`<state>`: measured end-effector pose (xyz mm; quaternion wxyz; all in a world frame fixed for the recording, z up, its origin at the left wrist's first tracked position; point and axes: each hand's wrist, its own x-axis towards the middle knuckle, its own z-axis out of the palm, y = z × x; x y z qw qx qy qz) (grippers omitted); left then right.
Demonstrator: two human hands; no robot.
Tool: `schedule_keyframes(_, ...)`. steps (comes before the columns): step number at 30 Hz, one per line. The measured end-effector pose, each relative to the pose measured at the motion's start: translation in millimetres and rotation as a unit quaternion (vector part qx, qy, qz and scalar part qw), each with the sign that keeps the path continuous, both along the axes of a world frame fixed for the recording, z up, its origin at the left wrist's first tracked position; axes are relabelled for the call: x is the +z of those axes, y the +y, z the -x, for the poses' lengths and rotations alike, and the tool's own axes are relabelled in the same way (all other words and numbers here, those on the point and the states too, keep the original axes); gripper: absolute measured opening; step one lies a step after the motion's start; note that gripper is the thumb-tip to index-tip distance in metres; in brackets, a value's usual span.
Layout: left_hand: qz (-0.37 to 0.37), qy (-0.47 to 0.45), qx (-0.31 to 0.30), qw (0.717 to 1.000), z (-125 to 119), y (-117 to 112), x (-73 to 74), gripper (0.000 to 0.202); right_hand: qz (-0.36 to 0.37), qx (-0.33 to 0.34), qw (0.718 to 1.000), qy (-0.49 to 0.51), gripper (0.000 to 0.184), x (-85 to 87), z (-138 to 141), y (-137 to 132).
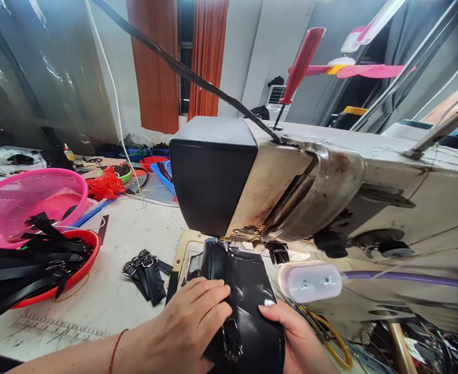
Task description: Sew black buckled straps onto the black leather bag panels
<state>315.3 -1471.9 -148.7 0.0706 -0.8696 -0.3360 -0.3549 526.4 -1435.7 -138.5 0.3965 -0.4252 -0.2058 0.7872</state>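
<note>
A glossy black leather piece (248,301) lies under the head of a worn sewing machine (291,176), reaching up to the needle area. My left hand (190,322) rests on its left side with the fingers curled down over the material and a metal buckle (232,340). My right hand (295,337) grips the piece's right edge, thumb on top and fingers under it. A red thread bracelet sits on my left wrist.
Left of the machine lie a bunch of short black buckled straps (146,275), a red basket (76,275) full of long black straps and a pink basket (26,202). A small white lamp (310,280) hangs beside my right hand. Clutter and baskets fill the table's far side.
</note>
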Motion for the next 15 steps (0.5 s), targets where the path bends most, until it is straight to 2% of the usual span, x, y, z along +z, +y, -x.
schedule_keyframes(5,-0.016,0.019,0.022,0.999,-5.5,6.8,7.4,0.04,0.021,0.034,0.998,0.048,0.025,13.9,2.7,11.8)
schedule_keyframes(8,-0.016,0.017,0.028,0.999,-7.6,15.5,6.7,0.039,0.023,0.061,0.995,0.077,0.026,19.0,3.4,21.3)
schedule_keyframes(15,-0.003,0.008,0.028,1.0,-3.7,34.6,5.0,0.051,0.01,0.02,1.0,0.02,0.021,20.3,6.1,32.2)
